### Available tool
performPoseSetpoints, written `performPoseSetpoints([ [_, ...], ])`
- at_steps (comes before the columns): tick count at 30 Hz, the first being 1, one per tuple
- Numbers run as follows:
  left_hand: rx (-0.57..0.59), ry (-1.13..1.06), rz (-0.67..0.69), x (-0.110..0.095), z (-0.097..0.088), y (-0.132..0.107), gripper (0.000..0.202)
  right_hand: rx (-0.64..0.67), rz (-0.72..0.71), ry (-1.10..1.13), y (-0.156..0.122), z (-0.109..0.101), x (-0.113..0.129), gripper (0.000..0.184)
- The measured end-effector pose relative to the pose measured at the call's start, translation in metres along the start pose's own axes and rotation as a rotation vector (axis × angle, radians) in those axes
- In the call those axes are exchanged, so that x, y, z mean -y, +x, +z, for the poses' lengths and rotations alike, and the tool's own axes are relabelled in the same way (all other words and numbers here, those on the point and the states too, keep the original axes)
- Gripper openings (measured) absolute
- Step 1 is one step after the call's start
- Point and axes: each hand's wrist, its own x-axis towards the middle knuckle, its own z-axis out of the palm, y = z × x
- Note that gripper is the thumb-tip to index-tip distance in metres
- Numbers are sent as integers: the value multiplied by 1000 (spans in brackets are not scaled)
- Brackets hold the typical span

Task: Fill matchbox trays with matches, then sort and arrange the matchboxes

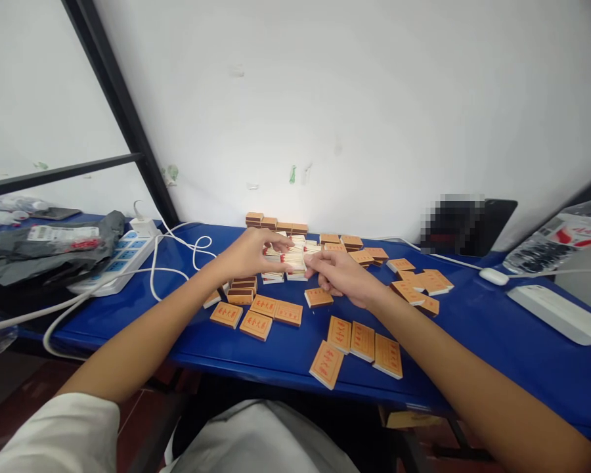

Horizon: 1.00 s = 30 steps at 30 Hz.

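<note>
Open matchbox trays [295, 274] full of red-tipped matches stand grouped near the back middle of the table. Over their left side, my left hand [249, 253] has its thumb and index finger apart, with match heads showing between them. At the right of the group, my right hand [342, 272] pinches the end of a white match tray [298, 259], its other fingers curled under. Much of that tray is hidden by my fingers. Just below my right hand lies a closed orange matchbox [318, 297].
Several matchboxes [256, 325] lie front left, others [364, 341] front right and more [421, 284] at right. A matchbox row [276, 225] stands by the wall. A power strip [121, 263], white cables [152, 269], a grey bag [54, 246] and a dark tablet-like object [492, 226] flank them.
</note>
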Motion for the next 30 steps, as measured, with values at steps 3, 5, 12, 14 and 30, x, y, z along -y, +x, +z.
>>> performPoseSetpoints([
  [3, 141, -2, -50, 9, -16, 1, 44, -49, -222, -240, 5, -9, -7, 32],
  [5, 224, 9, -66, 15, -22, 2, 44, -24, -291, -366, 7, -16, -9, 30],
  [12, 327, 88, -82, 22, -19, 1, 49, 239, -301, -736, -8, -34, 7, 25],
  [14, 324, 90, -83, 21, -19, 1, 49, 315, -302, -823, -12, -36, 9, 37],
  [30, 476, 33, -185, -12, -60, -10, 37, 89, -248, -863, -20, -79, 26, 39],
])
